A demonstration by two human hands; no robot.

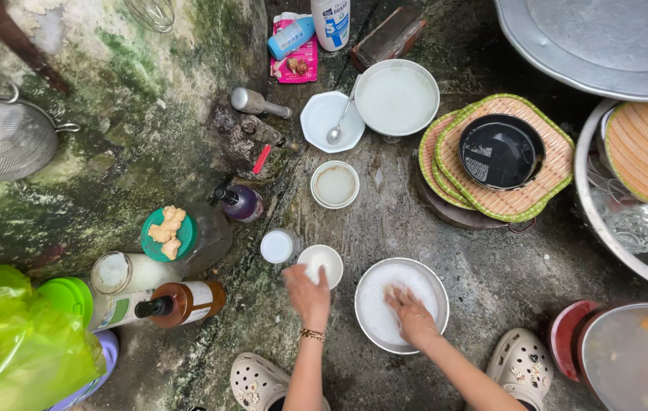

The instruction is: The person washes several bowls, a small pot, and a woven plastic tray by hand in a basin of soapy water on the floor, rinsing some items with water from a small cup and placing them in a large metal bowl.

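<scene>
Nearest me, my right hand (413, 312) dips spread fingers in a foamy basin (401, 304); my left grip (309, 293) clasps a small bowl (320, 263), jar (277, 246) just left.

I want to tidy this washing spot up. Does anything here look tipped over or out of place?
Yes. A brown bottle lies on its side on the wet floor, near the left hand. A blue bottle also lies tipped on a pink packet by the wall.
</scene>
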